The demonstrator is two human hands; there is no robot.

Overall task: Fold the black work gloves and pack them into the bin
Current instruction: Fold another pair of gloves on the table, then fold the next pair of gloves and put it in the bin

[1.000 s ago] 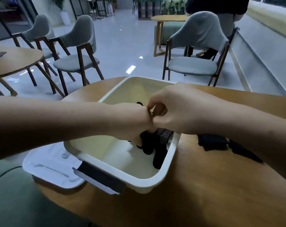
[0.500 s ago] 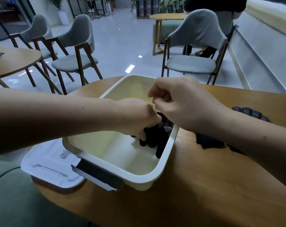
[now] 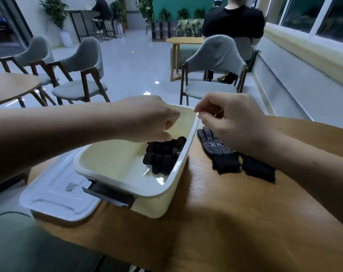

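Hovering over bin [image 3: 127, 183]: left hand [image 3: 147, 118] curled above folded gloves [image 3: 163, 156] in its right side, can't tell if touching. Right hand [image 3: 231, 122] curled, empty, nearer loose gloves [image 3: 219, 152] just below it on table [image 3: 225, 222], running diagonal toward lower right.

a white lid [image 3: 54, 195] lies on the wooden table [image 3: 225, 222], grey chairs [image 3: 215, 55] and a seated person [image 3: 233, 20] beyond.
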